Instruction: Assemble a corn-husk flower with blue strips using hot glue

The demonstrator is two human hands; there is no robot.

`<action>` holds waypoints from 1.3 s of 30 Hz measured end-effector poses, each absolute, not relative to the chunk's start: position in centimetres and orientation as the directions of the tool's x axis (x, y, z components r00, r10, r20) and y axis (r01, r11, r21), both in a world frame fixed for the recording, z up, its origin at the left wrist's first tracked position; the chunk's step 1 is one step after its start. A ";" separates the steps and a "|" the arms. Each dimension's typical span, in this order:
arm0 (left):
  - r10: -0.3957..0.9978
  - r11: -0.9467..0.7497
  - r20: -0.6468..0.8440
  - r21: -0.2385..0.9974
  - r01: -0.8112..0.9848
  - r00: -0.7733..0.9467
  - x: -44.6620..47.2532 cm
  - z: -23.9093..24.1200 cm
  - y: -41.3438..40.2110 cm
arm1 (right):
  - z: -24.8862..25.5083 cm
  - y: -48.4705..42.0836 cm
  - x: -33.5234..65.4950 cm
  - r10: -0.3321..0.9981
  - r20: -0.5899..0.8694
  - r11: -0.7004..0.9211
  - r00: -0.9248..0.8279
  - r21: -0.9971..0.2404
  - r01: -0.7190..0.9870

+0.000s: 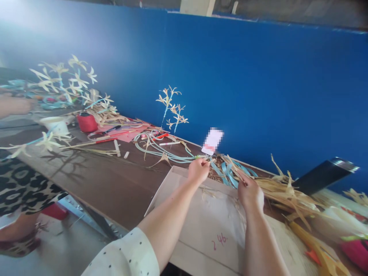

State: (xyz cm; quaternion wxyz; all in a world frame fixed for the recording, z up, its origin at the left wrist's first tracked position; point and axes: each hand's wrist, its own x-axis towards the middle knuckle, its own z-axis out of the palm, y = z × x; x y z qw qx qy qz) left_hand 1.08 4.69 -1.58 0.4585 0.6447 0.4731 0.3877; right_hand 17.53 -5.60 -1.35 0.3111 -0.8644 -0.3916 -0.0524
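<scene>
My left hand (pixel 199 170) is closed in a pinch over the far edge of a wooden board (pixel 163 188). What its fingertips hold is too small to make out. Pale blue-green cords (pixel 172 155) run up to its left side. Farther right, my right hand (pixel 250 193) is closed on a thin, straw-coloured strip of dried husk (pixel 233 164), which slants up and left from the fingers. Blue ribbon strips (pixel 227 174) lie tangled between the two hands. To the right of my right hand spreads a pile of dried husks (pixel 283 191).
Beyond my hands, a pixelated pale rectangle (pixel 212 141) leans near the blue wall (pixel 258 84). Husk flowers on stems (pixel 169 101) stand left of it. A dark cylinder (pixel 322 176) and yellow glue gun (pixel 319 249) are at right. Another person's hand (pixel 15 105) shows at left.
</scene>
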 end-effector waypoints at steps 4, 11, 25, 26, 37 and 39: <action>0.956 -0.155 0.082 0.956 0.250 0.280 0.9 -1.2 4.5 | -1.5 -5.6 17.5 0.708 0.277 -0.534 0.649 -0.392 0.749; 0.939 -0.133 0.055 0.968 0.211 0.338 1.2 -1.4 4.6 | -1.4 -5.2 16.2 0.598 0.539 -0.191 0.593 -0.623 0.759; 0.831 -0.277 0.173 0.953 0.125 0.529 1.6 -1.6 3.6 | -1.6 -4.2 12.4 0.759 0.155 -0.007 0.632 -0.969 0.247; 0.826 -0.284 0.177 0.951 0.124 0.535 1.6 -1.6 3.5 | -1.7 -4.2 12.5 0.758 0.168 -0.008 0.630 -0.964 0.266; 0.828 -0.185 0.034 0.959 0.216 0.560 1.4 -1.8 4.3 | -1.9 -4.2 13.2 0.705 0.303 -0.004 0.641 -0.902 0.431; 0.846 -0.184 0.057 0.964 0.191 0.530 1.5 -2.0 4.4 | -1.8 -4.3 13.2 0.704 0.308 -0.018 0.640 -0.893 0.449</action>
